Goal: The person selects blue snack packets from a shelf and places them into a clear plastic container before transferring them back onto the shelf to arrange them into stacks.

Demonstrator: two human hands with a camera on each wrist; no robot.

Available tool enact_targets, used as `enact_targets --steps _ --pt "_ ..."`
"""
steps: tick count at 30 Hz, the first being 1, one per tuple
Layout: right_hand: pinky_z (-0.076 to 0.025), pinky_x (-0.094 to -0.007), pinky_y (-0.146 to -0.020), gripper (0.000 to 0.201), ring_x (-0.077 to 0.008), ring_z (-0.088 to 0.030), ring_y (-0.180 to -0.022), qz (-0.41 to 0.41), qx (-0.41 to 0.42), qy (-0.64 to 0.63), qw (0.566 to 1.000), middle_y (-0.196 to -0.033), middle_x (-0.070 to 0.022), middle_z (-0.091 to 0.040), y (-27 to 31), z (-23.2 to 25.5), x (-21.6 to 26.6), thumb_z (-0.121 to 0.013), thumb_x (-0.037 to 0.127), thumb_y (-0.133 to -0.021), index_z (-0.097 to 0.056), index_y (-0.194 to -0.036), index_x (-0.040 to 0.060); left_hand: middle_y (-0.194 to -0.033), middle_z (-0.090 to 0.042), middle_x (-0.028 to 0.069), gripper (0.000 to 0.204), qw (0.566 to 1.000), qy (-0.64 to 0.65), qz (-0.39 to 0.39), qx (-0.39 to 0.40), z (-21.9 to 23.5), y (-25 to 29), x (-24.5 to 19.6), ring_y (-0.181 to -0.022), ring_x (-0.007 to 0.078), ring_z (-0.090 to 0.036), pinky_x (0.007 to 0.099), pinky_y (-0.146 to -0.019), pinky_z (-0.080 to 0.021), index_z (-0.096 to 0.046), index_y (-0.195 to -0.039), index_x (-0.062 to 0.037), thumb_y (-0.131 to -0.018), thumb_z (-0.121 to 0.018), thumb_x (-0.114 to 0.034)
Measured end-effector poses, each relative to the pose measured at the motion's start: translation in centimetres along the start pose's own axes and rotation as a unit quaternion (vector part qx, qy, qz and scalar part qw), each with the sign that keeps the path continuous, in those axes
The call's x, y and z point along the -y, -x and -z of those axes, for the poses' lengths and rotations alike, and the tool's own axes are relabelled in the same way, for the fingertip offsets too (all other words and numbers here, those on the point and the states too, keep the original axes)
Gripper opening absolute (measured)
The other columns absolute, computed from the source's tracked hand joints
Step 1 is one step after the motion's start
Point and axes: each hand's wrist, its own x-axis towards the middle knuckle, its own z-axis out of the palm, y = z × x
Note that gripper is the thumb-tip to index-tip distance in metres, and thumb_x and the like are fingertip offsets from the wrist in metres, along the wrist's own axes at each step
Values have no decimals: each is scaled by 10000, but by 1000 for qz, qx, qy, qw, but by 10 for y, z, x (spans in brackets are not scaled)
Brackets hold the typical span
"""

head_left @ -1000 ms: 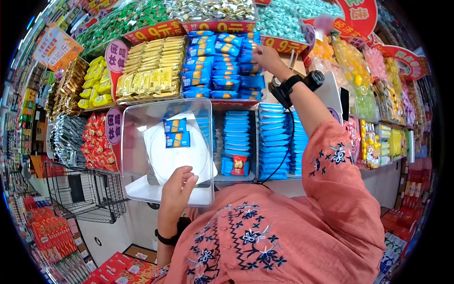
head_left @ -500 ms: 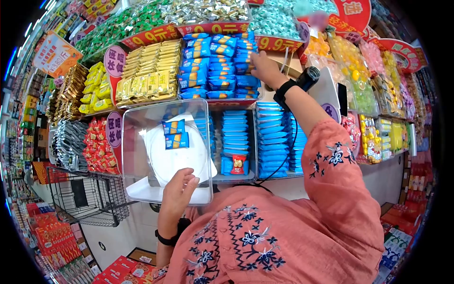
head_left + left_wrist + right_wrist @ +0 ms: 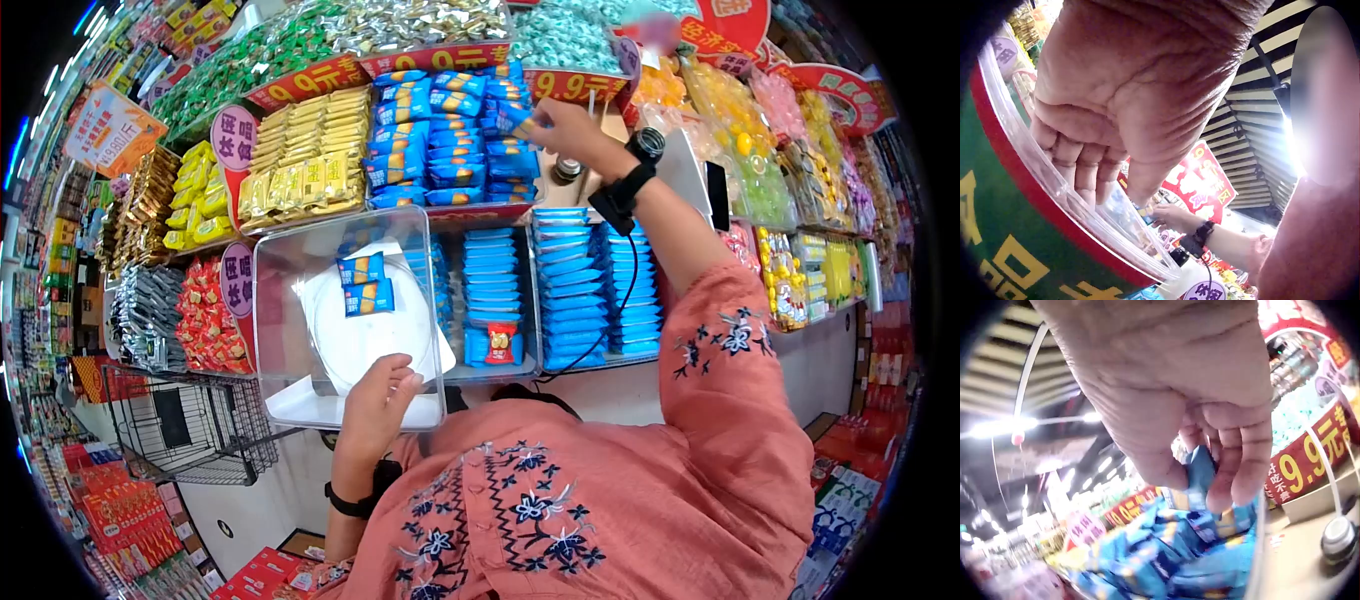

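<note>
My right hand (image 3: 572, 134) pinches a blue snack packet (image 3: 1200, 474) between thumb and fingers, at the right edge of a heap of similar blue packets (image 3: 455, 135). In the right wrist view the packet stands up just over the heap. My left hand (image 3: 382, 398) lies over the front of a clear plastic bin (image 3: 262, 330), its fingers loosely bent and holding nothing. Inside that bin, two blue packets (image 3: 368, 298) rest on a white round plate (image 3: 327, 345). The left wrist view shows the left fingers inside the bin's clear rim (image 3: 1054, 164).
Gold packets (image 3: 305, 180) fill the bin left of the heap. Stacked light-blue packets (image 3: 570, 290) stand below, one bin holding a red packet (image 3: 500, 343). A black cable (image 3: 628, 290) hangs from the right wrist. A wire cart (image 3: 190, 420) stands at the left.
My right hand has drawn a blue packet up from the heap's right edge and moved slightly up and away from it. The left hand has stayed over the bin.
</note>
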Motion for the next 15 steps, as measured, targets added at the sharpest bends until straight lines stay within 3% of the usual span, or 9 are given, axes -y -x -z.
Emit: enact_targets --steps 1,5,11,15 --pt "-520 -240 -513 314 -106 -696 -698 -64 63 -78 993 -859 -42 -662 9 16 16 -685 329 -937 -584 -1025 45 -985 -691 107 341 1000 5 -7 -2 2 -1 2 -895 166 -652 300 -791 -517 -592 -1236 15 -960 -668 -168" --pt "-548 -208 -590 283 -103 -705 -743 -79 176 -233 953 -891 -57 -688 64 57 63 -630 303 -977 -597 -1071 38 -1000 -672 66 315 995 83 -25 -45 9 -12 5 -899 138 -637 263 -804 -505 -587 -1241 28 -981 -637 -145" --pt "-573 -249 -601 357 -128 -704 -731 -113 275 -211 931 -884 -30 -678 157 106 106 -649 363 -968 -614 -1112 38 -1110 -655 134 339 982 169 -72 -32 13 -25 -38 -906 148 -653 250 -739 -529 -548 -1275 28 -1042 -551 -218" --pt "-578 -254 -620 335 -129 -693 -727 -106 269 -242 926 -865 -12 -661 187 102 118 -647 331 -973 -616 -1127 36 -1116 -665 131 340 970 231 -77 6 2 -28 -63 -904 155 -664 263 -728 -538 -547 -1278 15 -1056 -525 -242"
